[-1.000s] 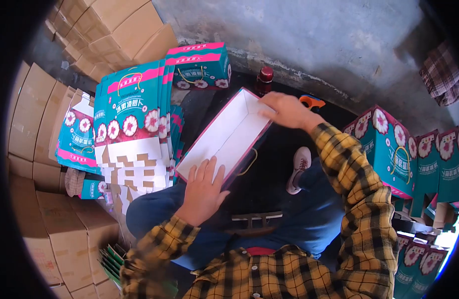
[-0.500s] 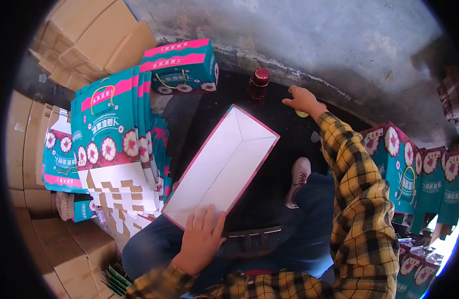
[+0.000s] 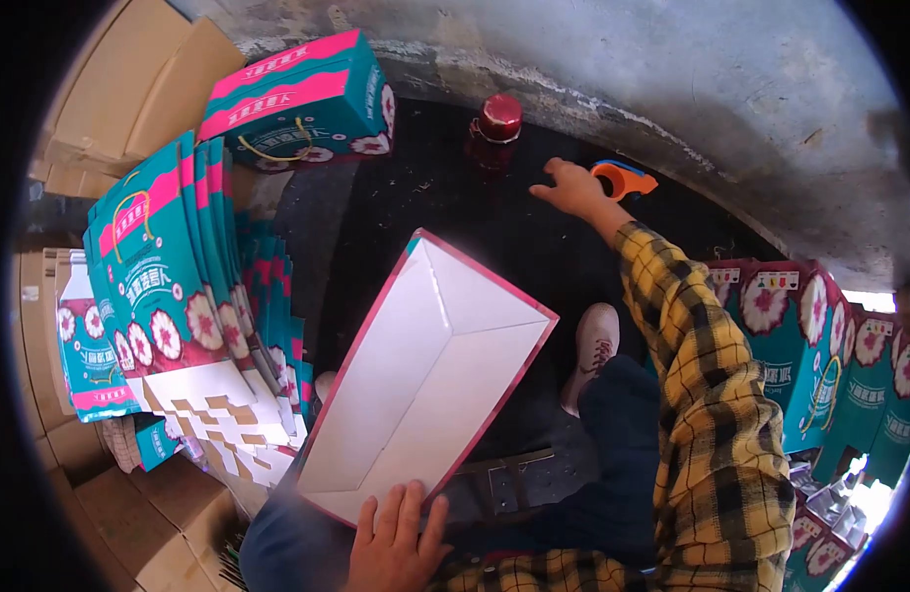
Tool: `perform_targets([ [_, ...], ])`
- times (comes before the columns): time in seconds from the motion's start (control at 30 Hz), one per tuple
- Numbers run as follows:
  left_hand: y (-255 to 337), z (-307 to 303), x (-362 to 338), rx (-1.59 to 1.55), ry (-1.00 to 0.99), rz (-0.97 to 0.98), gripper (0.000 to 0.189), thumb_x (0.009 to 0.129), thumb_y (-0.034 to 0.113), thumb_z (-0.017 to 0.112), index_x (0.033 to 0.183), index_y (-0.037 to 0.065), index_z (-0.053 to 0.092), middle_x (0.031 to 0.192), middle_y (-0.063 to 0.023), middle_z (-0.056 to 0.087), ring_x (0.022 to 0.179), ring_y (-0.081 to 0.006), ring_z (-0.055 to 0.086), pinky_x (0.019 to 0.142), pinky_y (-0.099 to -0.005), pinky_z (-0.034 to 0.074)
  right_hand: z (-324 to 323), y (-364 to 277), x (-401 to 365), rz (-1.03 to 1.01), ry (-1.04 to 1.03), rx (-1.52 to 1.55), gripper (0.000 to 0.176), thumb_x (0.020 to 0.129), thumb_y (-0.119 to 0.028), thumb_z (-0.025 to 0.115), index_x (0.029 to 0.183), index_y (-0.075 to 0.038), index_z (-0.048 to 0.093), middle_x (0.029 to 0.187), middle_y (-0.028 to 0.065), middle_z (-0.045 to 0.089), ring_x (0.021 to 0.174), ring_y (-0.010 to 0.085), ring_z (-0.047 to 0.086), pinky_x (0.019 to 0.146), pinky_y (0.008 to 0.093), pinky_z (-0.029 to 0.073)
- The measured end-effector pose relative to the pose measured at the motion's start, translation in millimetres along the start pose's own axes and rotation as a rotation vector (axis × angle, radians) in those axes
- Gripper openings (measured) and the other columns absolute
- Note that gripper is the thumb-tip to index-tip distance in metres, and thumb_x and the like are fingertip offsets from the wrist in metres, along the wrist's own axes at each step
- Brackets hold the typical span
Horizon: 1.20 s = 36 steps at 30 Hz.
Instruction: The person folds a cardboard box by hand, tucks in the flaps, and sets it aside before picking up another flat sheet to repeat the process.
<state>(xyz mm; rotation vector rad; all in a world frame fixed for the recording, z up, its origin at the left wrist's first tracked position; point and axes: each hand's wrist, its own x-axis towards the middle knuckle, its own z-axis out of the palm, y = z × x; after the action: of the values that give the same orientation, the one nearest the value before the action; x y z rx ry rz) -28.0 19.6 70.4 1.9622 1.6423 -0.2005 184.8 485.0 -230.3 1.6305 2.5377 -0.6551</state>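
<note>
An open gift box (image 3: 416, 375) with a white inside and pink rim rests on my lap, tilted away from me. My left hand (image 3: 396, 543) lies flat on its near end and holds it steady. My right hand (image 3: 571, 187) reaches far forward over the dark floor, fingers spread, touching an orange tape dispenser (image 3: 621, 180) by the wall. I cannot tell whether the fingers have closed on the dispenser. A red-capped bottle (image 3: 496, 120) stands left of that hand.
Flat teal and pink cartons (image 3: 169, 286) lean in a stack at my left. One assembled teal box (image 3: 297, 99) sits at the back, more assembled ones (image 3: 830, 345) at the right. Brown cardboard boxes (image 3: 129, 89) line the left side. A grey concrete wall (image 3: 672, 69) is ahead.
My right hand left the box's far end and stretched forward to the tape dispenser. The box slid toward me on my lap, and my view tilted forward.
</note>
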Motion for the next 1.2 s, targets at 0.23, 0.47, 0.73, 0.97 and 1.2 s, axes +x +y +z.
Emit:
perform_targets([
  [0.23,1.4,-11.0,31.5,-0.024,-0.047,-0.012,0.075,0.083,0.023,0.076,0.149,0.006,0.045,0.15,-0.0216,0.044,0.135,-0.0379,0.046,0.111,-0.0523,0.038,48.1,20.4,-18.2,0.049,-0.061,-0.165,0.047,0.087,-0.036,0.074,0.117,-0.003,0.06,0.121,0.0191,0.06,0.111,0.0367,0.065,0.092,0.0467,0.055],
  [0.47,1.6,-10.3,50.8,-0.064,-0.021,-0.006,0.072,0.084,0.021,0.074,0.148,0.004,0.046,0.14,-0.0216,0.051,0.125,-0.0399,0.051,0.108,-0.0522,0.041,40.8,101.8,-30.3,0.268,0.246,-0.238,0.05,0.086,-0.029,0.078,0.121,-0.002,0.054,0.123,0.0165,0.056,0.098,0.0335,0.07,0.079,0.0406,0.06],
  [0.73,3.2,-11.7,66.2,-0.064,0.015,-0.034,0.068,0.086,0.021,0.072,0.146,0.002,0.048,0.127,-0.0193,0.055,0.115,-0.0389,0.054,0.102,-0.0512,0.044,70.3,139.7,-0.2,0.383,0.129,-0.202,0.024,0.093,-0.019,0.069,0.108,-0.002,0.062,0.109,0.0162,0.066,0.098,0.0353,0.07,0.082,0.0431,0.06],
  [0.97,2.2,-12.3,70.1,-0.054,0.006,-0.044,0.068,0.085,0.022,0.072,0.146,0.004,0.049,0.126,-0.019,0.056,0.113,-0.0389,0.056,0.101,-0.0509,0.046,65.6,123.6,13.1,0.462,0.329,0.049,0.022,0.095,-0.016,0.065,0.112,-0.002,0.063,0.113,0.0193,0.067,0.101,0.0383,0.068,0.088,0.0467,0.057],
  [1.2,0.6,-11.1,64.1,-0.047,0.017,-0.04,0.07,0.084,0.022,0.075,0.146,0.004,0.049,0.129,-0.0186,0.055,0.114,-0.0376,0.056,0.102,-0.0511,0.046,77.1,68.1,26.2,0.362,0.344,0.161,0.066,0.09,-0.024,0.07,0.147,-0.005,0.043,0.149,0.0246,0.042,0.13,0.0408,0.052,0.104,0.0485,0.048],
])
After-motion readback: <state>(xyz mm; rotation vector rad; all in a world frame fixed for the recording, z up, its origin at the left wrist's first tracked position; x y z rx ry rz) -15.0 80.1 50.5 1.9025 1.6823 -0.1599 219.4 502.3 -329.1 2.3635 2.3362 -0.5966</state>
